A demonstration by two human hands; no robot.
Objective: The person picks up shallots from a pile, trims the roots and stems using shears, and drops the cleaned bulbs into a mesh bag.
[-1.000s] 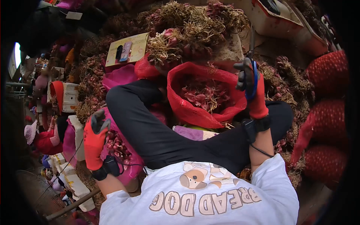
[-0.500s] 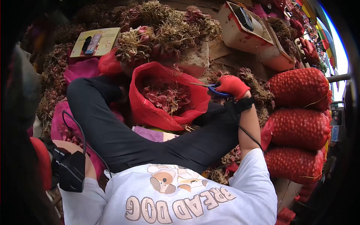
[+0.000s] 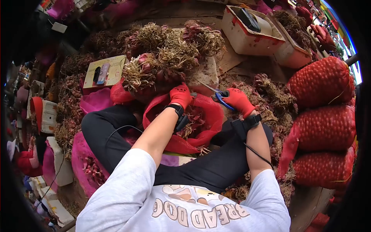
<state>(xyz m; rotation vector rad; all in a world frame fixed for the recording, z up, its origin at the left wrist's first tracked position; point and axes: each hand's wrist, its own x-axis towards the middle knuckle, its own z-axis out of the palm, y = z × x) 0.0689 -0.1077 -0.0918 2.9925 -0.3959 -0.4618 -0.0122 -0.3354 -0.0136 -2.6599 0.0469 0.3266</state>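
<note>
My right hand (image 3: 237,101), in a red glove, is closed on blue-handled scissors (image 3: 221,98), whose blades point up and left. My left hand (image 3: 181,96), also red-gloved, is at the rim of a red mesh bag (image 3: 212,112), just below the bundles of dried shallots (image 3: 170,48). Its fingers are partly hidden, and I cannot make out what it holds. Loose shallots and skins (image 3: 193,120) lie inside the bag, which stands open between my legs.
At the right are stacked full red mesh sacks (image 3: 324,131). White foam boxes (image 3: 251,44) stand at the upper right. A yellow box (image 3: 112,69) carrying a phone (image 3: 102,74) lies at the upper left. Purple mesh (image 3: 83,154) lies beside my left leg.
My left hand has come from the lower left up to the red bag's far rim. The scissors remain in my right hand, and the camera view has shifted.
</note>
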